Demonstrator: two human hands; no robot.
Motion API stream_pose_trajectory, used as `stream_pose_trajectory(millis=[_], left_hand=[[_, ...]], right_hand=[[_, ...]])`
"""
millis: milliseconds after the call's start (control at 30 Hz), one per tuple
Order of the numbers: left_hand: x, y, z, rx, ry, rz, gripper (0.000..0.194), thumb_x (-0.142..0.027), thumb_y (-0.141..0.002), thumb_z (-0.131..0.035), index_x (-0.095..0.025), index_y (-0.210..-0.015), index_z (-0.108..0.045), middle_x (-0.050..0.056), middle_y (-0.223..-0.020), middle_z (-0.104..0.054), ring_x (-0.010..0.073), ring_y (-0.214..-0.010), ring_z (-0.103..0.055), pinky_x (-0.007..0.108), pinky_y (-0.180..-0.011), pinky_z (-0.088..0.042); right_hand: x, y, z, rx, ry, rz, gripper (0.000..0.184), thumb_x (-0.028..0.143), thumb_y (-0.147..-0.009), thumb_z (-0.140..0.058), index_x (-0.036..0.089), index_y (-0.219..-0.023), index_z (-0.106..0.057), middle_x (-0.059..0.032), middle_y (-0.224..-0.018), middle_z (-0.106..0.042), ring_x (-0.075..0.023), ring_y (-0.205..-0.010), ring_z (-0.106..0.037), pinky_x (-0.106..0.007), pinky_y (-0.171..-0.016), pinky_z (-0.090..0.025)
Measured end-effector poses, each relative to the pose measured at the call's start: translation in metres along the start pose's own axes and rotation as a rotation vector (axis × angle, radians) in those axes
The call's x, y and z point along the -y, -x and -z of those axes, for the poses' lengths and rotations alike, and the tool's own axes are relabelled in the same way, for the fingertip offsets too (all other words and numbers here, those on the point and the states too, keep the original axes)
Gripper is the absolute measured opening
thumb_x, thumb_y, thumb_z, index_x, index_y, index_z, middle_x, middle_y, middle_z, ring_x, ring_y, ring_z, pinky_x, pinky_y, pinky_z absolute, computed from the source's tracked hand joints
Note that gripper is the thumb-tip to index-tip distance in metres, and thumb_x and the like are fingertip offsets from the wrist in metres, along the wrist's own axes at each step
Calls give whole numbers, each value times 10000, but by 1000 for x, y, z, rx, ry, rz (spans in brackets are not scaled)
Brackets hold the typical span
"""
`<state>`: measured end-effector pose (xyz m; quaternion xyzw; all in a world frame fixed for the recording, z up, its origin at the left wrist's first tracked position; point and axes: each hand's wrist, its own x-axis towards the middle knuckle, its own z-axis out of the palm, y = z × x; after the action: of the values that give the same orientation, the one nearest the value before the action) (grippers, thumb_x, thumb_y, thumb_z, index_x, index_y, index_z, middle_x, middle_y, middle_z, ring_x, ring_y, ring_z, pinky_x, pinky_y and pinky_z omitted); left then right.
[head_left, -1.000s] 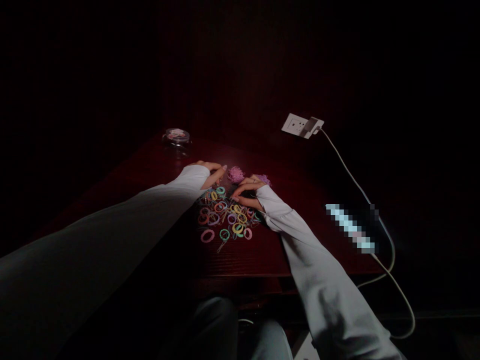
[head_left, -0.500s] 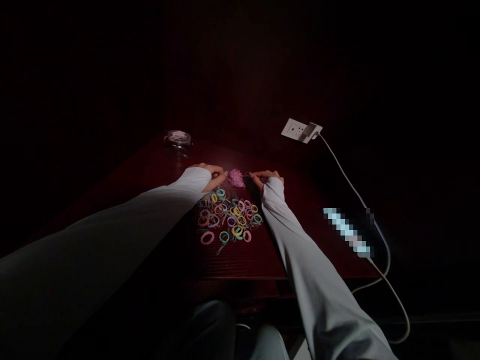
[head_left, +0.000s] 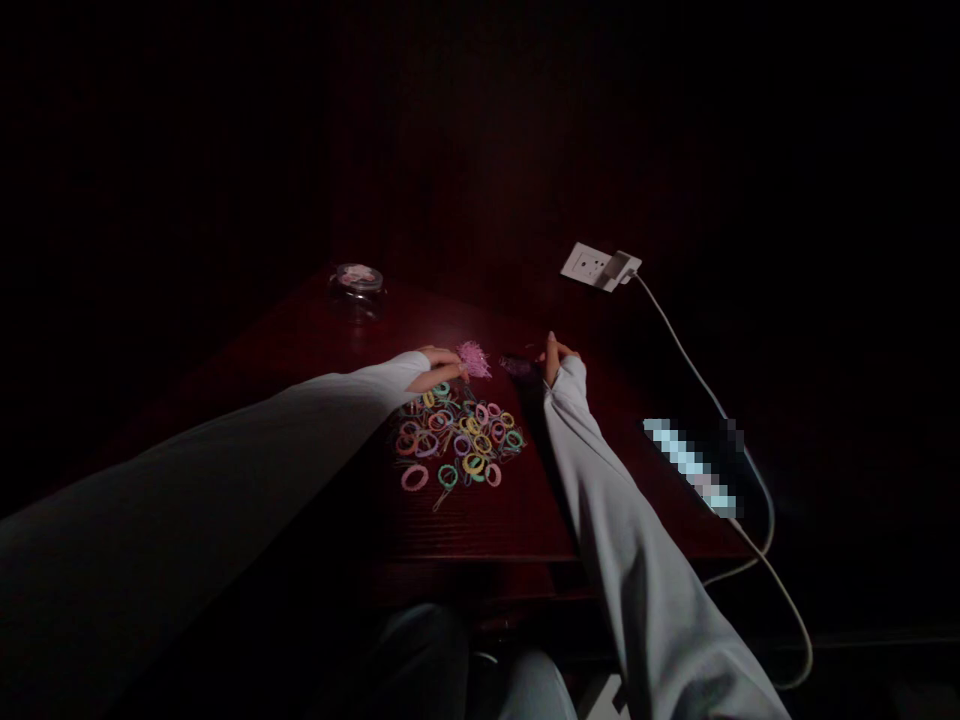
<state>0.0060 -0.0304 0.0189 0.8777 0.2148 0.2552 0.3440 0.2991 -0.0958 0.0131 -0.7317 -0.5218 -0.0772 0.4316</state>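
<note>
Many small hair ties (head_left: 471,427), in yellow, green, pink, purple and red, lie in a loose heap on the dark red desk (head_left: 480,535), short of its near edge, with thin loops mixed among them. Just beyond the heap, toward the desk's far edge, sits a pink bunch (head_left: 473,360) of fine strands, and to the right of that a purple bunch (head_left: 517,367) lies in shadow. The left hand (head_left: 446,367) is beside the pink bunch, its fingers bent over the far side of the heap; whether it grips anything I cannot tell. The right hand (head_left: 559,357) is just right of the purple bunch, fingers close together and pointing up; it is too dark to tell whether they pinch something. A round lidded jar (head_left: 360,285) stands near the desk's far left corner. By the right edge lies a phone (head_left: 690,465), its lit face blurred out, with a pale cable (head_left: 773,515) beside it. A charger (head_left: 621,268) is plugged into a wall socket (head_left: 583,264).
</note>
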Motion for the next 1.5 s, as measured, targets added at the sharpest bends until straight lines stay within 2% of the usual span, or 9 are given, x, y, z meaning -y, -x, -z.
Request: stream_pose_trajectory(millis=[100, 200, 333, 533, 800, 967, 1067, 1267, 1500], left_hand=[[-2, 1, -2, 61, 132, -18, 493, -513, -1016, -441, -207, -1080, -822, 66, -1229, -814, 252, -1157, -711, 335, -1079, -506], [-2, 3, -8, 80, 231, -19, 481, -543, -1008, -472, -215, -1072, -818, 62, -1222, -818, 259, -1145, -730, 330, -1062, -524], [-2, 3, -18, 70, 307, -38, 459, -550, -1011, -481, -239, -1043, -818, 61, -1172, -831, 262, -1119, -743, 331, -1017, -550], [-2, -1, -16, -53, 350, -99, 492, -591, -1014, -481, -214, -961, -793, 82, -1110, -839, 246, -1060, -751, 351, -1026, -553], [-4, 2, -5, -209, 209, -95, 507, -584, -1026, -478, -225, -920, -819, 61, -1010, -836, 233, -954, -732, 370, -985, -551], [-9, 3, -1, -251, 206, -96, 523, -584, -1036, -476, -218, -892, -820, 63, -981, -843, 221, -909, -742, 359, -974, -564], [-9, 0, 2, -286, 266, -91, 567, -595, -1050, -443, -207, -847, -804, 68, -926, -839, 200, -841, -743, 337, -926, -582], [-5, -5, 6, -350, 322, -57, 647, -673, -1038, -424, -204, -774, -781, 84, -891, -845, 203, -781, -723, 332, -846, -601], [-1, -6, 0, -367, 314, -91, 667, -700, -1021, -413, -211, -724, -755, 64, -823, -822, 181, -709, -689, 310, -804, -572]], right_hand=[[-10, -4, 1, -103, 58, -120, 520, 581, -1061, -472, 231, -750, -697, -88, -827, -692, -289, -993, -636, -468, -1007, -474], [-14, -5, -1, -79, 56, -89, 518, 568, -1078, -449, 214, -849, -750, -124, -954, -738, -293, -1050, -655, -481, -1064, -465], [-17, -3, -8, 9, -9, 51, 565, 547, -1108, -363, 213, -1063, -817, -148, -1133, -778, -299, -1167, -682, -482, -1129, -475], [-16, 9, -17, 285, 91, 341, 343, 453, -1015, -633, 278, -1236, -829, -111, -1417, -731, -311, -1338, -631, -515, -1204, -478], [-18, 8, -15, 326, 146, 273, 268, 418, -1016, -643, 254, -1122, -828, -118, -1295, -772, -313, -1252, -656, -500, -1163, -493], [-21, 4, -20, 224, -5, 180, 436, 420, -1094, -436, 216, -1122, -820, -111, -1246, -802, -277, -1234, -684, -443, -1173, -481], [-17, 6, -23, 234, 2, 168, 520, 402, -1121, -325, 277, -1183, -826, -57, -1321, -796, -254, -1310, -660, -446, -1215, -457], [1, 13, -15, 408, 222, 224, 474, 423, -1134, -393, 333, -1264, -840, -26, -1464, -730, -265, -1415, -555, -443, -1248, -418], [-2, 16, -8, 320, 269, 206, 441, 461, -1124, -449, 305, -1260, -839, -61, -1433, -739, -303, -1393, -519, -496, -1212, -426]])
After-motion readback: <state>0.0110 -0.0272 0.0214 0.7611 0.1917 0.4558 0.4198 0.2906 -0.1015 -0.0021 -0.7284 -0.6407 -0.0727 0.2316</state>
